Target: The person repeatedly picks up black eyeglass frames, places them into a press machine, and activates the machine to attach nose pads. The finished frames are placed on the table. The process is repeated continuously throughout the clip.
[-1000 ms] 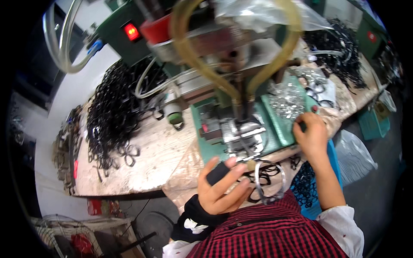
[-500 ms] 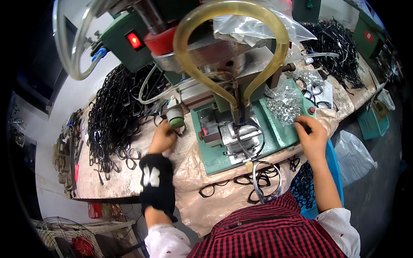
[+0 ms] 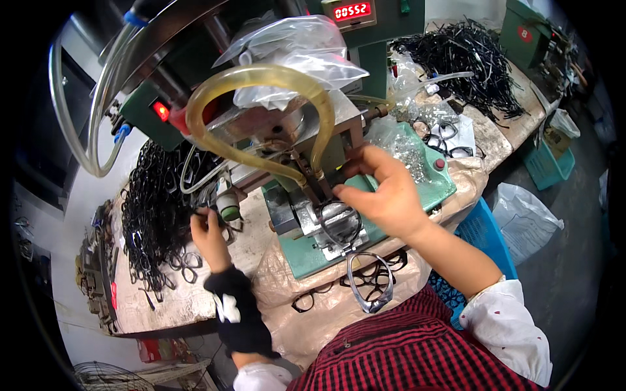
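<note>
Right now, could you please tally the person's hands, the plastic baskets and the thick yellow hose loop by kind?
Hands: 2 (left hand, right hand)
Plastic baskets: 2 (blue basket, teal basket)
Thick yellow hose loop: 1
Total: 5

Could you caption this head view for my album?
Right hand by an eyeglass frame in a machine, left hand beside heaped black frames.

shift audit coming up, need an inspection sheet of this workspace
Surface: stained pale table, brown sheet along its front
Job's things: eyeglass frame at the green machine
Clutter: black frames heaped left, thin black parts upper right, shiny pieces beside the machine
Hands: left hand by the black frames, right hand near the machine's head; both grips unclear
Cables: clear tubes upper left, yellowish tube looped over the machine
Surroundings: blue basket and plastic bag right
</note>
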Demonstrator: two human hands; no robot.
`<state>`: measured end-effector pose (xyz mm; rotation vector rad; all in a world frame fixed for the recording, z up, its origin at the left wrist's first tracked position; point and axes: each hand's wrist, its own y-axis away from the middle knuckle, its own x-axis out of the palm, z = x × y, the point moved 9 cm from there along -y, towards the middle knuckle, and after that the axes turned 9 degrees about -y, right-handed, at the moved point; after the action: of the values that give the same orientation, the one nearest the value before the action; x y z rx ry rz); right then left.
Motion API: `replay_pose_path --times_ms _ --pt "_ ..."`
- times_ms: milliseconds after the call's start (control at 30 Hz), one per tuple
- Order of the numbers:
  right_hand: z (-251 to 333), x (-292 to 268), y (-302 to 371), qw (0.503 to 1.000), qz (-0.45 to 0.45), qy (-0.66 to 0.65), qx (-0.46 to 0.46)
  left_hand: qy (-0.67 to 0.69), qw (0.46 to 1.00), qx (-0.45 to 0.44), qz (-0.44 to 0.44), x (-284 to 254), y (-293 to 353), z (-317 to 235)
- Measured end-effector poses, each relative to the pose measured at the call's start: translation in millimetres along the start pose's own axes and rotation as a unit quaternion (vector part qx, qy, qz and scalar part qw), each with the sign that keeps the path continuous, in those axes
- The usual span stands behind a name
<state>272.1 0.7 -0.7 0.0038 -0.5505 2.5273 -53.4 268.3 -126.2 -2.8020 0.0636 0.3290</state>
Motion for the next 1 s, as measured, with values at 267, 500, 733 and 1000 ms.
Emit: replay_pose_path --times_ms 267,500,733,1000 --pt "-15.2 7.0 7.7 0.987 -0.014 -0.132 0.089 0.278 0.925 0.255 0.053 12.3 108.0 -226.1" --pt "6.0 18.1 29.4 0.974 -0.074 -0.193 0.095 0.199 0.907 0.357 0.099 48.8 101.8 -279.3" --pt "-32.4 -70.3 34.7 0.973 -0.053 0.225 0.026 -0.069 0.776 0.582 0.233 114.1 193.4 -282.5" --pt "-39.6 -136.0 38.0 0.946 -0.129 0.298 -0.013 -0.127 0.726 0.651 0.183 127.0 210.6 -279.2"
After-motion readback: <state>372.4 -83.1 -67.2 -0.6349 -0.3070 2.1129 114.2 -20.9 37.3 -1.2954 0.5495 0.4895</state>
